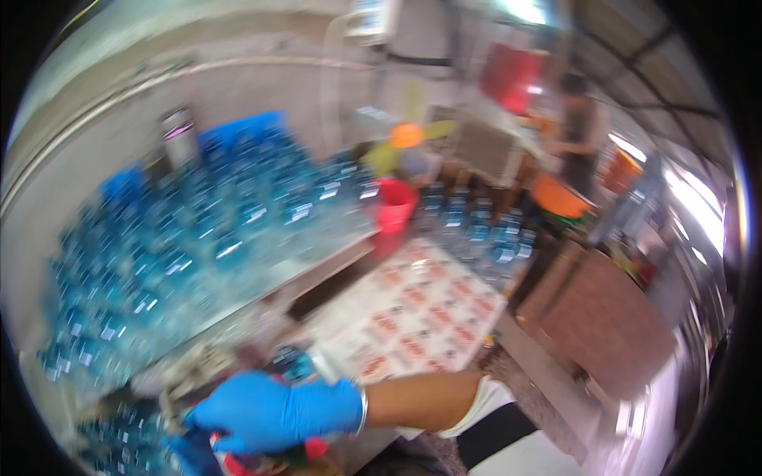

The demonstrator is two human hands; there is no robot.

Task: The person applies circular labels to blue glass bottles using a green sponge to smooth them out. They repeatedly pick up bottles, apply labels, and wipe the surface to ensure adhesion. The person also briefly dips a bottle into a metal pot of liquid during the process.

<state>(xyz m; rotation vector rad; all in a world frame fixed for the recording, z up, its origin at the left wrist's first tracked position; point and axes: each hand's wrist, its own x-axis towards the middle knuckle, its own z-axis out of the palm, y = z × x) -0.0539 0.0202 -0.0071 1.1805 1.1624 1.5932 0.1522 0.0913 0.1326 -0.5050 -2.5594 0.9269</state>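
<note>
Right hand [266, 412], red item [236, 466] below fingers [209, 417]

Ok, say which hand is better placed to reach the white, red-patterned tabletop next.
Probably the blue-gloved right hand: its forearm crosses beside the white, red-patterned tabletop; the left hand, partly hidden, is farther.

Blur at lower left hides whether the gloved right hand [274, 411] grips anything; a dark blue shape [195, 454], cut by the bottom edge, is unclear. Upper right, a person [581, 127] is smeared.
</note>
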